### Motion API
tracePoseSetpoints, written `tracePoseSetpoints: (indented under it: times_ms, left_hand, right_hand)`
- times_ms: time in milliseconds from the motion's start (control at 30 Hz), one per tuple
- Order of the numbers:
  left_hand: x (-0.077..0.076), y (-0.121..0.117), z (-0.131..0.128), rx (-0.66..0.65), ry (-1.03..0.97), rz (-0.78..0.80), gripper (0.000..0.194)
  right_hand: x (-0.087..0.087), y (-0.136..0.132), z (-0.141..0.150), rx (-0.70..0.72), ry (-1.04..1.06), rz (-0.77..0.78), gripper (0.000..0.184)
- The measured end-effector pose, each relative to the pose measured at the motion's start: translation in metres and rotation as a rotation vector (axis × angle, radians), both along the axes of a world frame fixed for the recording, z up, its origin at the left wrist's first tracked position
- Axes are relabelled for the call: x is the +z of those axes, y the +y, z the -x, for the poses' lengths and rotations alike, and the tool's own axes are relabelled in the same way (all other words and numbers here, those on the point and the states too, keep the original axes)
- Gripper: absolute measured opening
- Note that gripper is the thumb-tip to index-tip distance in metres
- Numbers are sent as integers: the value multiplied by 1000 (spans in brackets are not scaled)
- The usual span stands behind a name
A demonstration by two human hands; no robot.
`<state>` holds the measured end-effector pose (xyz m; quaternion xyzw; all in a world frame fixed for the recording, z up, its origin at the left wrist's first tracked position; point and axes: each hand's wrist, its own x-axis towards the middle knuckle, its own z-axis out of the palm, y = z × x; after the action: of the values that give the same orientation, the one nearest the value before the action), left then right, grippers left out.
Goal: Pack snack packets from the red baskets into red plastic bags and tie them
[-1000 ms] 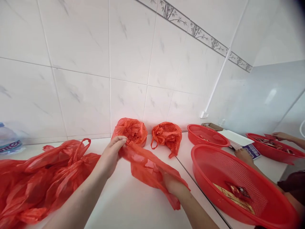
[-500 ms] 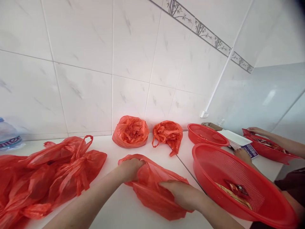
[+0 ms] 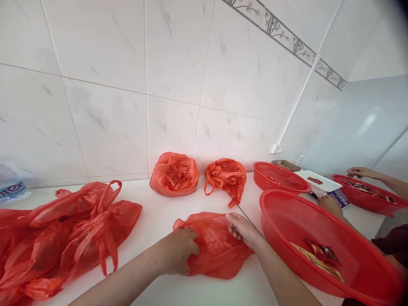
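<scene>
Red crumpled bags (image 3: pixel 63 238) heap at the bench's (image 3: pixel 153 212) left. Centre, the left hand (image 3: pixel 178 250) closes on a red plastic bag (image 3: pixel 213 246) lying flat; the right hand (image 3: pixel 244 229) pinches its upper edge. A red basket (image 3: pixel 318 242) sits right.

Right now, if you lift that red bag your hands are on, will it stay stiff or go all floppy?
Probably floppy: the red plastic bag lies crumpled and creased flat on the white counter under the left hand and right hand. It looks thin and see-through, so likely very light. It may slide easily on that smooth top.
</scene>
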<state>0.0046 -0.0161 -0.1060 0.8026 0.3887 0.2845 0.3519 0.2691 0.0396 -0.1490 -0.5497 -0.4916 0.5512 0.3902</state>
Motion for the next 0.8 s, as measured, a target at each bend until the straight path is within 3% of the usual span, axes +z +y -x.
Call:
tracePoseSetpoints:
  times_ms: [133, 267, 333, 400, 467, 533, 600, 700, 800]
  left_hand:
    - [8, 3, 5, -119, 43, -72, 21]
    - [11, 18, -2, 54, 31, -292, 24]
    - [4, 28, -4, 216, 19, -351, 26]
    - [-7, 36, -5, 343, -42, -250, 28]
    - [-20, 42, -4, 403, -108, -111, 31]
    - [-32, 45, -2, 442, -153, -50, 40]
    - [-42, 47, 0, 527, -197, -13, 52]
    - [-51, 48, 2, 635, -235, 125, 58]
    - [-55, 49, 3, 551, -288, 313, 42]
  right_hand:
    - [-3, 3, -13, 54, 107, 50, 45]
    - [16, -7, -11, 63, 176, -67, 44]
    - [20, -16, -2, 87, 40, -217, 31]
    - [18, -28, 11, 161, -235, -395, 21]
    - [16, -40, 22, 258, -495, -508, 25]
    - [20, -53, 25, 293, -620, -565, 28]
    - [37, -66, 15, 199, -640, -626, 31]
    - [74, -76, -29, -129, -634, -714, 25]
    - [100, -71, -98, -382, -695, -676, 23]
